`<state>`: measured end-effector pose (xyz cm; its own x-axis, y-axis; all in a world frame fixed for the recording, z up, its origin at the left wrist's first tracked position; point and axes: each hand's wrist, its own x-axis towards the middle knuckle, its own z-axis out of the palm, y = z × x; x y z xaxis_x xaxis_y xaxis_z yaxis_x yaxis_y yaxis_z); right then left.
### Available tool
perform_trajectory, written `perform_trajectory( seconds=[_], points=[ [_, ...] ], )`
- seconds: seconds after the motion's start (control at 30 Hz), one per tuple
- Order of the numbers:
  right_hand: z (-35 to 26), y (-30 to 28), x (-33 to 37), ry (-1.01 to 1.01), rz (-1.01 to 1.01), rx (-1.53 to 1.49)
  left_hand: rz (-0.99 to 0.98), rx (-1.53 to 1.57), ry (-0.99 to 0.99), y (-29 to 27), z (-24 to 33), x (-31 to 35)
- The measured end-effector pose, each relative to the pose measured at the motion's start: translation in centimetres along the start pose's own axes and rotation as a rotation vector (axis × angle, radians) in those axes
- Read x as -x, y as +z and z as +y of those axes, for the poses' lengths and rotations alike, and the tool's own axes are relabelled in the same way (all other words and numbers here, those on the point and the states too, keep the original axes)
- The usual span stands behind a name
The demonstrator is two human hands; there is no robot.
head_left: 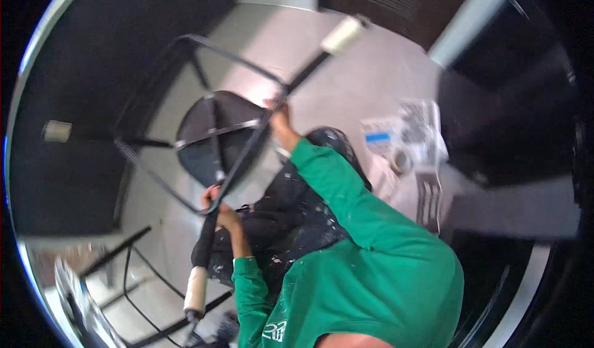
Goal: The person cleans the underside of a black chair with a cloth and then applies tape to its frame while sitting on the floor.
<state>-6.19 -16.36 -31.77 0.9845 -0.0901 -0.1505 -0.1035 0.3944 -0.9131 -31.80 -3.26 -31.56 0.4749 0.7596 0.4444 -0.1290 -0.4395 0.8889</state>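
Observation:
An upturned black stool stands in front of me, its round dark seat (195,125) down by the floor and its legs pointing up and outward. A ring-like footrest bar (151,178) joins the legs. Cream tape (196,289) is wrapped round several legs near their tips. My left hand (223,208) is closed round the near stool leg, where it meets the footrest. Farther off, my right hand (279,116) grips the stool beside the leg at the far right, its fingers partly hidden behind the bars. Blur softens the frame's edges.
A roll of tape (401,161) lies by printed paper sheets (411,128) on the floor to my right. Another black metal frame (139,267) stands at the lower left. Dark panels (62,181) rise at the left, with more dark surfaces (501,131) at the right.

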Motion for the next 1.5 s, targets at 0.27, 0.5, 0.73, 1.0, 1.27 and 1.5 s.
perform_trajectory(
  seconds=[0.27, 0.5, 0.73, 1.0, 1.27, 1.5],
  points=[
    [-14.3, -14.6, 12.7, -0.034, -0.465, -0.080, -0.092, -0.068, -0.086, 0.3, -0.9, 0.7],
    [-7.0, -41.2, 15.0, -0.201, 0.325, 0.655, -0.345, -0.243, -0.219, -2.5, -2.5, 0.6],
    [-2.3, -41.7, 17.0, -0.317, 0.370, 1.530, -0.268, 0.031, -0.191, -1.0, 3.2, 0.4],
    [-1.2, -43.2, 14.9, -0.414, 0.454, 1.408, -0.331, -0.199, -0.113, -4.2, 7.4, 1.2],
    [-13.2, -33.4, 13.5, -0.352, 0.628, 0.348, -0.401, -0.057, 0.205, -4.0, 6.1, -1.6],
    [-8.8, -14.9, 14.0, 0.238, -0.235, 0.040, -0.492, 0.015, 0.153, -1.7, -1.4, -3.9]
  ],
)
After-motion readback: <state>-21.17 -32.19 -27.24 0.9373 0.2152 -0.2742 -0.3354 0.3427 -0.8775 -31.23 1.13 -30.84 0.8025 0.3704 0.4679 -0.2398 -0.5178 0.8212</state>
